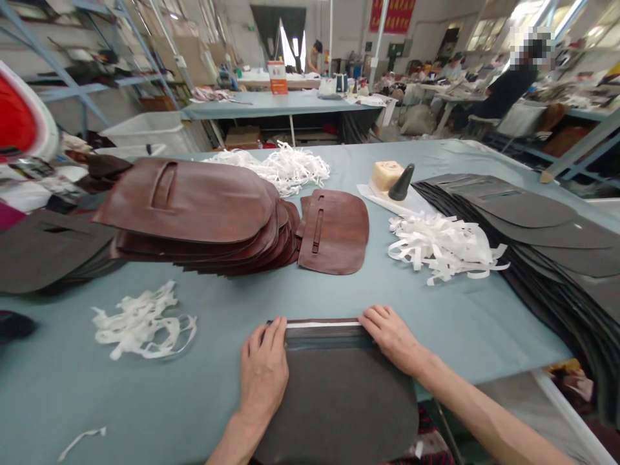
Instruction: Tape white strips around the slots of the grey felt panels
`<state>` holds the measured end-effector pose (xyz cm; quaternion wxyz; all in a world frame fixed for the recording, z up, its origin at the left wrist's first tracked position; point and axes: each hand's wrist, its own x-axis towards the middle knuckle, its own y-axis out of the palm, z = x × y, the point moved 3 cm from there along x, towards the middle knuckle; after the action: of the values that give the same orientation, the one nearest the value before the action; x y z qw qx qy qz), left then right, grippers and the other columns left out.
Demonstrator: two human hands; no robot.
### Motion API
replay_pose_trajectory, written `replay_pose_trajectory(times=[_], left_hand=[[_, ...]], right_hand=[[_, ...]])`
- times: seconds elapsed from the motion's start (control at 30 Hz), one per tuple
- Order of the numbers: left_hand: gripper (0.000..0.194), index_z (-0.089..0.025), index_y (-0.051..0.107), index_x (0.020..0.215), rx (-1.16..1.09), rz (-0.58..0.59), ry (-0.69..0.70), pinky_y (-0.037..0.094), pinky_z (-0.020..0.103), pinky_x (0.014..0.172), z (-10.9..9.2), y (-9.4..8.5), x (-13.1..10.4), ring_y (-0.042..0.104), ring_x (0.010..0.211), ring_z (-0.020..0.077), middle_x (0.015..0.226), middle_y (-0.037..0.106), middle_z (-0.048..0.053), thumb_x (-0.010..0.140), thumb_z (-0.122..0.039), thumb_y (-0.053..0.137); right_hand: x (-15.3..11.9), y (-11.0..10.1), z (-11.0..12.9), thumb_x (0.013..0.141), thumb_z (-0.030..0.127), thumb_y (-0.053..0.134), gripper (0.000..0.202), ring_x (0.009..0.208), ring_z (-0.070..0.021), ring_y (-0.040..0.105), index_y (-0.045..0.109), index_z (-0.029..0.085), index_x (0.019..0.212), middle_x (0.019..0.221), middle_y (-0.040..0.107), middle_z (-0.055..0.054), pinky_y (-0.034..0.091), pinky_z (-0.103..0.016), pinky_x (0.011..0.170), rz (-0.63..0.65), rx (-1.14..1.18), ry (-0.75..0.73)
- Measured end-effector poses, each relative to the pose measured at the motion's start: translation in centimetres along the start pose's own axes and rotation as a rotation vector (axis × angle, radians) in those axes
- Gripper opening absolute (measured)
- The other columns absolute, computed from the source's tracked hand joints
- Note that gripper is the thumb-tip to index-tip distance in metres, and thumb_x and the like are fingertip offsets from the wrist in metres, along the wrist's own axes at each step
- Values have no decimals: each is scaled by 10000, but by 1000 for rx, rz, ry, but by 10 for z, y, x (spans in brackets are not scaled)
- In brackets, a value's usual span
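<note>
A dark grey leather panel (339,400) with a rounded near end lies before me, partly past the table's near edge. Along its far edge runs a white strip (323,325), with a thin brown edge behind it. My left hand (265,365) is closed at the far left corner, fingers together over the edge. At the far right corner, my right hand (390,336) grips the same edge with bent fingers. Both thumbs are mostly hidden. Beyond the hands, a smaller brown leather piece (336,232) with a slot lies beside a stack of brown leather panels (208,200).
White strip offcuts (145,323) lie left, with another pile (440,245) right and more (290,165) behind. A dark cone (402,183) stands by a yellowish block (386,174). Dark panels (533,219) overhang the right edge. Co-workers (513,81) sit farther back.
</note>
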<state>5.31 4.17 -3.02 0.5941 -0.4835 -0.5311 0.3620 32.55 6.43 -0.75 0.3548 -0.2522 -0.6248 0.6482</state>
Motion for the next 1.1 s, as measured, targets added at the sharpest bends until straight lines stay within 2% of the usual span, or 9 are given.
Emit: replay_pose_trajectory(times=[0.07, 0.17, 0.37, 0.47, 0.7, 0.77, 0.9, 1.0, 1.1], left_hand=[[452, -181, 483, 1322, -10, -10, -4, 400, 391, 906, 0, 0, 0, 469, 1128, 254, 1288, 571, 68, 886, -90, 406], [440, -184, 500, 1301, -27, -24, 9, 407, 399, 915, -1, 0, 1, 469, 1149, 254, 1286, 569, 79, 882, -86, 412], [403, -132, 527, 1237, -69, -81, 74, 420, 416, 969, -3, 7, 0, 482, 1160, 251, 1239, 571, 116, 866, -52, 389], [381, -103, 519, 1212, -95, -106, 94, 440, 401, 973, -3, 11, -1, 508, 1124, 236, 1195, 569, 134, 863, -45, 378], [355, -106, 523, 1181, -84, -78, 103, 447, 418, 984, -2, 12, -1, 494, 1146, 255, 1210, 549, 134, 854, -47, 396], [357, -105, 521, 1184, -80, -76, 106, 444, 419, 992, -2, 13, -2, 493, 1149, 253, 1213, 548, 132, 857, -48, 389], [363, -88, 525, 1183, -60, -91, 95, 448, 415, 991, -4, 12, -1, 500, 1140, 248, 1191, 558, 138, 852, -42, 384], [424, -62, 483, 1254, -11, -84, 65, 454, 408, 982, -8, 7, 2, 512, 1108, 245, 1171, 563, 147, 842, -29, 388], [528, -100, 401, 1358, 57, -30, 55, 464, 390, 968, -14, 2, 6, 517, 1094, 235, 1163, 559, 134, 836, -18, 396]], right_hand=[[1, 0, -2, 894, 67, 445, 167, 865, -201, 440, 581, 142, 955, 941, 559, -84, 325, -331, 745, 8, -6, 41], [19, 1, 7, 885, 93, 460, 138, 820, -191, 442, 573, 156, 837, 878, 548, -71, 324, -322, 726, 2, 0, 102], [82, 14, 55, 921, 306, 515, 153, 867, -196, 468, 570, 176, 862, 907, 560, -61, 350, -311, 740, -41, 62, 71], [100, 24, 66, 915, 299, 530, 129, 870, -200, 481, 556, 186, 860, 910, 567, -49, 362, -308, 724, -23, 33, 80], [108, 32, 65, 915, 105, 448, 115, 793, -209, 495, 550, 157, 908, 857, 570, -86, 376, -320, 680, 4, -10, 140], [108, 32, 65, 924, 117, 441, 121, 796, -211, 497, 556, 154, 916, 852, 571, -90, 378, -324, 688, 0, -6, 157], [101, 31, 59, 926, 278, 516, 116, 879, -197, 497, 585, 186, 942, 922, 575, -60, 378, -305, 752, -26, 92, 117], [94, 32, 55, 938, 242, 494, 119, 872, -175, 480, 604, 199, 952, 911, 564, -42, 359, -289, 759, -81, 240, 110], [91, 32, 55, 954, 180, 437, 176, 853, -171, 455, 612, 197, 945, 893, 551, -44, 339, -290, 746, -109, 250, 78]])
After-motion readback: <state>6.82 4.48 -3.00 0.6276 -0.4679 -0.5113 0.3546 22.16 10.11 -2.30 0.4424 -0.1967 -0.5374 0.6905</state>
